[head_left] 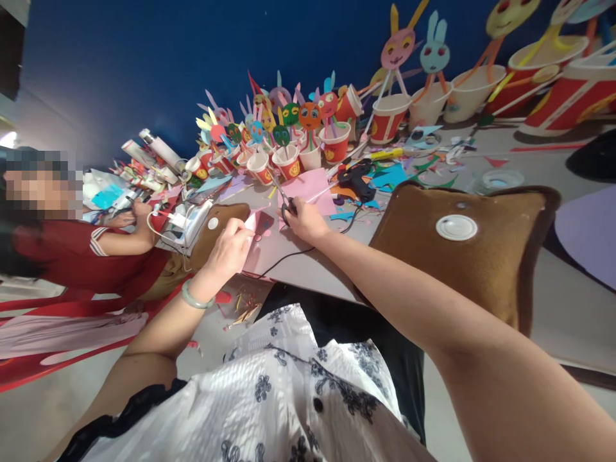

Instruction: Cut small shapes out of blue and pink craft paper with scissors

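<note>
My right hand (pixel 304 219) is closed round the dark handles of a pair of scissors (pixel 282 192), whose blades point up and away over the table. Beneath them lies a sheet of pink paper (pixel 315 186). To the left, my left hand (pixel 234 247) pinches a folded-looking piece of pink paper (pixel 251 224) by its edge. Small cut pink pieces (pixel 267 233) rest on the table just right of that hand. A black glue gun (pixel 357 179) sits beyond my right hand, with its cord trailing toward me.
Red-and-white paper cups (pixel 391 119) with paper animal figures line the table's back. Coloured scraps (pixel 389 176) lie right of the glue gun. A brown cushion (pixel 418 256) with a white disc (pixel 456 227) occupies the right side. At left sits another person (pixel 120 244) in red.
</note>
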`<state>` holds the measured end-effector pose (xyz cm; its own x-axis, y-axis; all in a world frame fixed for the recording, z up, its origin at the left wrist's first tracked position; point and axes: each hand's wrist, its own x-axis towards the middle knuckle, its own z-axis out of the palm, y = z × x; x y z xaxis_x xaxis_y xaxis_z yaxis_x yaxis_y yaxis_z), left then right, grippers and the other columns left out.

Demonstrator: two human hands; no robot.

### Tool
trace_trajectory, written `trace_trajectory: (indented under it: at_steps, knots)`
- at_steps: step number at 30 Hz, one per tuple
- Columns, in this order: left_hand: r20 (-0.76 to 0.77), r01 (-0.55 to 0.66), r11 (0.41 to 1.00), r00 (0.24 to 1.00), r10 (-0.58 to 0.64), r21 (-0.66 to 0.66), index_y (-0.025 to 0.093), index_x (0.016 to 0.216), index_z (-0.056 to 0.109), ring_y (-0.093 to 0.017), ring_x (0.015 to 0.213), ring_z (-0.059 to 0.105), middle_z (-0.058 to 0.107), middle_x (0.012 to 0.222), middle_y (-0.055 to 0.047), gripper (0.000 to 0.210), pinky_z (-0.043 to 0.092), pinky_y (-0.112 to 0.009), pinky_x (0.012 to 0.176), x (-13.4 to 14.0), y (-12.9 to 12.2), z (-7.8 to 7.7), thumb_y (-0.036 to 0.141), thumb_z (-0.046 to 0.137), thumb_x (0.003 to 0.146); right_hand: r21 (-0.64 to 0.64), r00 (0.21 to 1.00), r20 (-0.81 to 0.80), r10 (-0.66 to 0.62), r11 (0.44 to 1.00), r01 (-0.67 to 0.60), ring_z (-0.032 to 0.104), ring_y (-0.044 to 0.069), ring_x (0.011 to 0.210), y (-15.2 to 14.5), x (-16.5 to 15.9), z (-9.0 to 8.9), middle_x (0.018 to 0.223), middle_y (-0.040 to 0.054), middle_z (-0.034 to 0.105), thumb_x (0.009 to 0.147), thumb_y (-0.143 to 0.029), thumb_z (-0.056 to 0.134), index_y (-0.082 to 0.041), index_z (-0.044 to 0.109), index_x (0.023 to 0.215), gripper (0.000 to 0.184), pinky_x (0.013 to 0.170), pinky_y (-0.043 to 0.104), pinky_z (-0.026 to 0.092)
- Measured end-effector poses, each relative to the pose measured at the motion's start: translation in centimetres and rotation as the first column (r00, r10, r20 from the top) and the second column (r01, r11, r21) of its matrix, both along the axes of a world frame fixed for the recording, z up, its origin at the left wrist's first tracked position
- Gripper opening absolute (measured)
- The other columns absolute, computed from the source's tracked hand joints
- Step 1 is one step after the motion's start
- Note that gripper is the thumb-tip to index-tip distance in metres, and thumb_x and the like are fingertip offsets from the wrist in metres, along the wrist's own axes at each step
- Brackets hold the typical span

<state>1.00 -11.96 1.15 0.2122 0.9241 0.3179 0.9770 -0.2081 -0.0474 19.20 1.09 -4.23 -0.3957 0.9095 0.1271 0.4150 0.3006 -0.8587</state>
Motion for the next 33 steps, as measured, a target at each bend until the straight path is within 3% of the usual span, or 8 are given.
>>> trace_trajectory:
  at_steps: [5, 9, 14, 17, 22, 25, 29, 33]
  knots:
    - [0.109, -0.08, 0.996, 0.991, 0.074, 0.05, 0.018, 0.096, 0.069, -0.021, 0.112, 0.058, 0.053, 0.117, -0.011, 0.026, 0.053, -0.034, 0.095, -0.3, -0.5, 0.5, 0.005, 0.051, 0.081, 0.005, 1.0, 0.012, -0.002, 1.0, 0.002, 0.064, 0.026, 0.081, 0.1, 0.0, 0.0, 0.085, 0.0111, 0.07, 0.09, -0.047, 0.056, -0.021, 0.057, 0.089, 0.027, 0.067, 0.031, 0.041]
    - [0.173, -0.083, 0.996, 0.981, 0.084, -0.013, 0.017, 0.096, 0.069, -0.021, 0.113, 0.06, 0.058, 0.116, -0.01, 0.027, 0.053, -0.034, 0.097, -0.5, -0.5, 0.4, 0.006, 0.051, 0.08, 0.006, 1.0, 0.018, -0.006, 1.0, 0.006, 0.064, 0.026, 0.08, 0.1, 0.0, -0.1, 0.085, 0.0114, 0.07, 0.09, -0.048, 0.056, -0.021, 0.057, 0.088, 0.027, 0.066, 0.031, 0.04]
    - [0.249, -0.021, 0.996, 0.968, 0.042, -0.085, 0.016, 0.106, 0.069, -0.019, 0.109, 0.063, 0.064, 0.112, -0.009, 0.033, 0.052, -0.034, 0.1, 0.0, -0.3, 0.3, 0.007, 0.047, 0.083, 0.011, 1.0, 0.024, -0.009, 1.0, 0.009, 0.065, 0.026, 0.08, 0.3, -0.1, -0.2, 0.086, 0.0122, 0.071, 0.091, -0.045, 0.056, -0.021, 0.056, 0.087, 0.025, 0.065, 0.031, 0.04]
    - [0.281, 0.045, 0.992, 0.96, -0.009, -0.12, 0.016, 0.126, 0.061, -0.019, 0.113, 0.063, 0.064, 0.123, -0.01, 0.043, 0.051, -0.034, 0.102, 0.6, -0.1, 0.0, 0.009, 0.045, 0.087, 0.02, 1.0, 0.027, -0.015, 1.0, 0.015, 0.065, 0.026, 0.081, 0.3, 0.0, -0.3, 0.087, 0.0124, 0.072, 0.092, -0.045, 0.055, -0.021, 0.056, 0.086, 0.024, 0.065, 0.03, 0.04]
    - [0.204, 0.166, 0.921, 0.974, -0.098, -0.352, 0.017, 0.147, 0.04, -0.022, 0.119, 0.063, 0.061, 0.136, -0.014, 0.054, 0.051, -0.034, 0.101, 1.8, 0.4, -0.4, 0.026, 0.049, 0.095, 0.046, 1.0, 0.03, -0.01, 0.999, 0.008, 0.065, 0.024, 0.077, 0.2, 0.1, -0.4, 0.085, 0.0112, 0.073, 0.091, -0.045, 0.056, -0.022, 0.056, 0.085, 0.024, 0.062, 0.028, 0.038]
    - [0.113, 0.207, 0.871, 0.978, -0.174, -0.446, 0.017, 0.135, 0.052, -0.023, 0.112, 0.065, 0.067, 0.125, -0.012, 0.04, 0.052, -0.034, 0.094, 2.2, 1.5, 0.3, 0.031, 0.047, 0.098, 0.064, 1.0, 0.029, -0.001, 0.998, 0.0, 0.065, 0.023, 0.074, 0.1, 0.1, -0.6, 0.082, 0.0105, 0.072, 0.09, -0.044, 0.057, -0.022, 0.055, 0.083, 0.023, 0.061, 0.028, 0.038]
    - [0.05, 0.225, 0.804, 0.97, -0.237, -0.551, 0.018, 0.093, 0.064, -0.019, 0.078, 0.067, 0.071, 0.087, -0.006, 0.023, 0.051, -0.029, 0.072, 1.7, 4.9, 1.3, 0.033, 0.047, 0.097, 0.098, 1.0, 0.019, 0.004, 0.995, -0.005, 0.064, 0.022, 0.07, 0.1, 0.0, -0.9, 0.077, 0.0079, 0.07, 0.089, -0.042, 0.058, -0.023, 0.053, 0.081, 0.021, 0.06, 0.027, 0.039]
    - [-0.002, 0.195, 0.9, 0.977, -0.212, -0.391, 0.017, 0.083, 0.064, -0.019, 0.074, 0.064, 0.069, 0.082, -0.008, 0.013, 0.048, -0.029, 0.07, 0.9, 9.9, 1.2, 0.026, 0.056, 0.088, 0.138, 1.0, -0.003, -0.024, 0.99, 0.024, 0.063, 0.02, 0.067, -0.1, 0.2, -0.7, 0.073, 0.0051, 0.068, 0.088, -0.037, 0.055, -0.023, 0.051, 0.077, 0.018, 0.06, 0.027, 0.041]
